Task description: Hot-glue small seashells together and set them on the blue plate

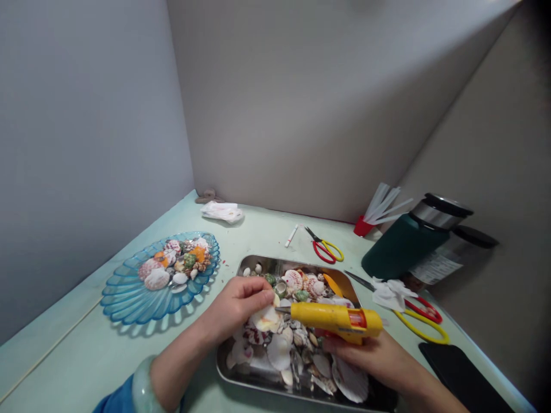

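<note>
My left hand [239, 307] is closed on a pale scallop shell [266, 319], held over a steel tray [255, 265] full of mixed seashells. My right hand [370, 355] grips a yellow hot glue gun [333, 319] from below. Its metal nozzle points left and touches the edge of the held shell. A jade-green bangle [144, 387] sits on my left wrist, above a blue sleeve.
A blue glass plate [129, 295] at the left holds several shells glued in a cluster. Behind the tray lie red-and-yellow scissors [326, 248], a white stick, a red cup of glue sticks [365, 225] and a dark green flask [407, 241]. Larger scissors [419, 321], crumpled tissue and a black phone [462, 376] lie right.
</note>
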`<state>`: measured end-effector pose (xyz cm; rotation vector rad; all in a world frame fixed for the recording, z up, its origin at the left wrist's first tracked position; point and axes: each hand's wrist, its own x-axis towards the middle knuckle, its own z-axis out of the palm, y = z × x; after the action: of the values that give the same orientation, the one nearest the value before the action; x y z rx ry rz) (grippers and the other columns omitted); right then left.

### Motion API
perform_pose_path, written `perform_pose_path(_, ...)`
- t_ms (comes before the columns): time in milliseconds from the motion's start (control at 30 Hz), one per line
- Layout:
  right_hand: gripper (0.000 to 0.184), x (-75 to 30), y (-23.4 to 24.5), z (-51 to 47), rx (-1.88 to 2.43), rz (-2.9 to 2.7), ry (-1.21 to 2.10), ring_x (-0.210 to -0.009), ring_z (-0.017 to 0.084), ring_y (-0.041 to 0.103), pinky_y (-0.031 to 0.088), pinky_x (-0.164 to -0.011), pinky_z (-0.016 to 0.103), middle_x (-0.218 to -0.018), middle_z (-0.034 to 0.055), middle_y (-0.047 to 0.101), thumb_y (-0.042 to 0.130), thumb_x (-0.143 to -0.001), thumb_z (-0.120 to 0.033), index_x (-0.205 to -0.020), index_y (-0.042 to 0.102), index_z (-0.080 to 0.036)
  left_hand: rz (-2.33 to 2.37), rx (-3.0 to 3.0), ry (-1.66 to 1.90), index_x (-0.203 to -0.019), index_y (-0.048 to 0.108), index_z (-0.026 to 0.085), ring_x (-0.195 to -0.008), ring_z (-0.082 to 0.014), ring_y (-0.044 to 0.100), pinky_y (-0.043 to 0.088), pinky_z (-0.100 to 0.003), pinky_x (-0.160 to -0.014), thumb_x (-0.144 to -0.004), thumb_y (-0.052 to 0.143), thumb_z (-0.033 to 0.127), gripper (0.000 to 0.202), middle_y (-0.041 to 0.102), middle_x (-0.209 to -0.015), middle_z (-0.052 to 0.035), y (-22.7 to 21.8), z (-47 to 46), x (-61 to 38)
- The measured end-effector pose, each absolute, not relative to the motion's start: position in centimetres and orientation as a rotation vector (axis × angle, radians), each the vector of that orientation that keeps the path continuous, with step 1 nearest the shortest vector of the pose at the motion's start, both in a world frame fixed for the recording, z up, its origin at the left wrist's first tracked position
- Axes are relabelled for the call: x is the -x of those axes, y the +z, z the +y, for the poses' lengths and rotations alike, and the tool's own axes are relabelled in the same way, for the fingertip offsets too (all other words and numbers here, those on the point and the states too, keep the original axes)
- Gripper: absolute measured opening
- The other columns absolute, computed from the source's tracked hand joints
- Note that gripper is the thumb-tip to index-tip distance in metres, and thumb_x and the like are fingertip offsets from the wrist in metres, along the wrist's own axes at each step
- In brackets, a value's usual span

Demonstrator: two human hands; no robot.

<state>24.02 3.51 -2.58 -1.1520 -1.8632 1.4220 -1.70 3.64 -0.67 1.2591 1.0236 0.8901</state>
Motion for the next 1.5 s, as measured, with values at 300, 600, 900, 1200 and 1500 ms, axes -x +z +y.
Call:
perform_pose_path(300, 0.026, -23.84, -2.42, 3.43, 1.146, -1.918, 1.376, -0.091, 0.024, 0.066, 0.053, -0.084, 0.036, -0.097, 0.0056, 0.072, 0.067, -0.076, -0.034, -0.099, 0.071, -0.022, 1.031, -1.198, 0.987, -0.067, 0.053, 0.016, -0.049, -0.0071, 0.032, 0.022, -0.018, -0.042, -0.076, 0.060, 0.043, 0.029, 0.041, -0.056, 0.0059, -0.76, 3.73, 1.44)
perform_pose_path(600, 0.025, -23.97, -2.41, 3.46, 1.163, -1.941, 1.322, -0.090, 0.024, 0.066, 0.053, -0.083, 0.037, -0.093, 0.0060, 0.072, 0.067, -0.076, -0.036, -0.097, 0.071, -0.023, 1.123, -1.255, 1.029, -0.078, 0.052, 0.019, -0.044, -0.0054, 0.029, 0.019, -0.017, -0.039, -0.083, 0.052, 0.037, 0.019, 0.043, -0.056, 0.0076, -1.12, 3.88, 1.37)
perform_pose_path(900, 0.025, -23.92, -2.53, 3.51, 1.234, -1.863, 1.278, -0.086, 0.026, 0.067, 0.055, -0.078, 0.037, -0.092, 0.0065, 0.072, 0.066, -0.076, -0.038, -0.094, 0.071, -0.021, 1.151, -1.233, 1.062, -0.078, 0.050, 0.019, -0.040, -0.0053, 0.029, 0.018, -0.017, -0.037, -0.083, 0.050, 0.033, 0.014, 0.042, -0.052, 0.0081, -0.75, 3.79, 1.15)
perform_pose_path(1200, 0.026, -23.98, -2.86, 3.57, 1.221, -1.847, 1.267, -0.087, 0.025, 0.066, 0.055, -0.078, 0.035, -0.094, 0.0063, 0.072, 0.065, -0.077, -0.037, -0.096, 0.070, -0.019, 1.088, -1.202, 1.032, -0.080, 0.047, 0.020, -0.039, -0.0051, 0.028, 0.017, -0.016, -0.036, -0.084, 0.049, 0.035, 0.015, 0.041, -0.051, 0.0081, -1.30, 3.96, 1.54)
perform_pose_path(1500, 0.024, -23.90, -2.74, 3.58, 1.181, -1.840, 1.264, -0.088, 0.025, 0.067, 0.055, -0.080, 0.037, -0.095, 0.0064, 0.072, 0.066, -0.077, -0.035, -0.094, 0.069, -0.020, 1.115, -1.241, 0.980, -0.078, 0.049, 0.019, -0.045, -0.0063, 0.030, 0.019, -0.017, -0.039, -0.083, 0.051, 0.034, 0.016, 0.041, -0.054, 0.0069, -0.68, 3.66, 1.45)
